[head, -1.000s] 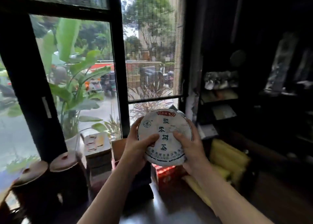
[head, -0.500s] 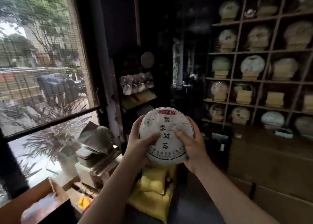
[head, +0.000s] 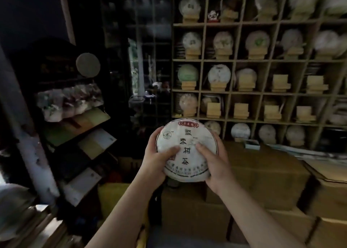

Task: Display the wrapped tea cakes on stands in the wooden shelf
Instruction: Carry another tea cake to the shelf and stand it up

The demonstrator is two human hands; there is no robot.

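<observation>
I hold a round tea cake (head: 185, 135) in white paper with a red seal and dark characters, face toward me, at chest height. My left hand (head: 156, 159) grips its left edge with the thumb across the front. My right hand (head: 214, 163) grips the right edge the same way. Behind it rises the wooden shelf (head: 202, 60), a grid of cubbies. Many cubbies hold wrapped cakes upright on pale wooden stands, such as a green-tinted cake (head: 187, 73). Several stands are bare, for example one stand (head: 280, 82) in the middle row.
Stacked cardboard boxes (head: 262, 172) stand below the shelf, between me and it. On the left a dark slanted rack (head: 82, 135) carries packets and flat boxes. A yellow bag (head: 112, 195) lies on the floor near my left forearm.
My view has swung right, away from the window, so the wooden shelf now fills the upper right. Both hands keep the same hold on the tea cake.
</observation>
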